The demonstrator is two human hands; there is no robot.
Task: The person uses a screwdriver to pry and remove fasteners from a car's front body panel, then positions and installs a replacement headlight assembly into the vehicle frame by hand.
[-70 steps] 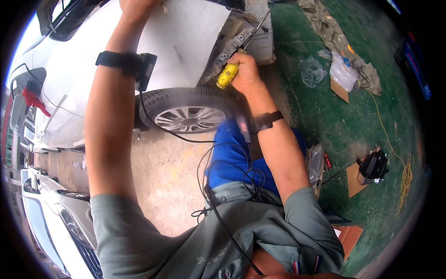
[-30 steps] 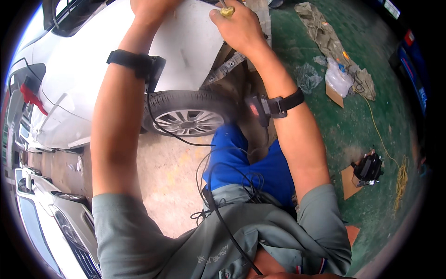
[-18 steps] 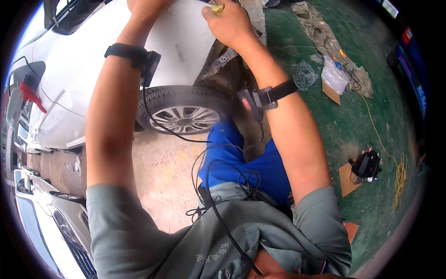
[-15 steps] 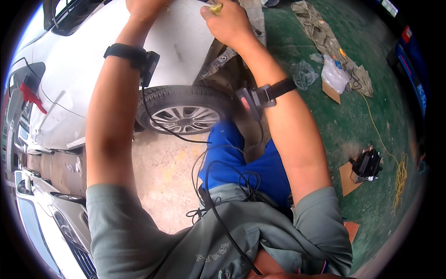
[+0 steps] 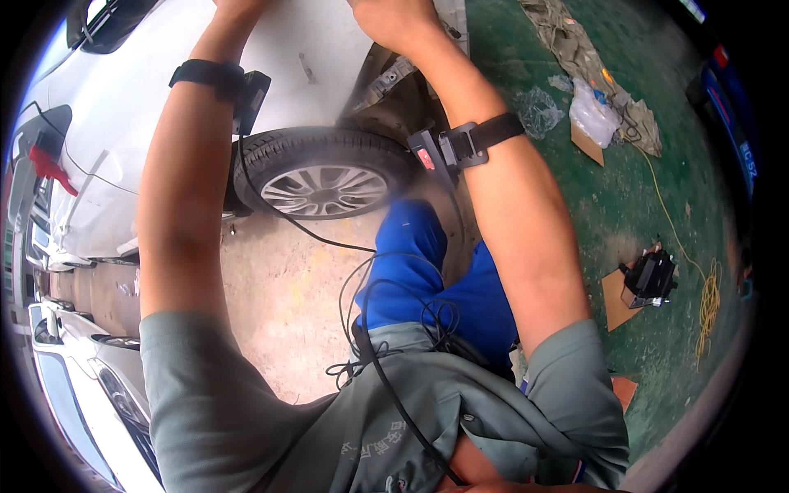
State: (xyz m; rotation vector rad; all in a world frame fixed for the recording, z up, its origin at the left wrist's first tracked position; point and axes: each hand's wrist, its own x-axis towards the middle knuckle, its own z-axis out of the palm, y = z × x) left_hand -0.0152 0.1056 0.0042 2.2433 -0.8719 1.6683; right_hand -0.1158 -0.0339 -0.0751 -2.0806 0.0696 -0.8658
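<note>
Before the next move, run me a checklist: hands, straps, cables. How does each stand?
1. Left hand fully in view: not ok, cut off at the top.
2. Right hand touching the white panel: cannot tell, fingertips out of frame.
3. Left strap and right strap on: ok, both around the forearms.
4. Black cable off the tire: cannot tell, they overlap in view.
5. Cable loops tidied: not ok, loose over the blue trousers.

coiled yellow cord point(image 5: 708, 308) on green floor point(image 5: 629, 201), white plastic bag point(image 5: 593, 113)

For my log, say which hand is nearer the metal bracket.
Right. The right hand is just above the bracket in view; the left hand is farther left, at the top edge.
</note>
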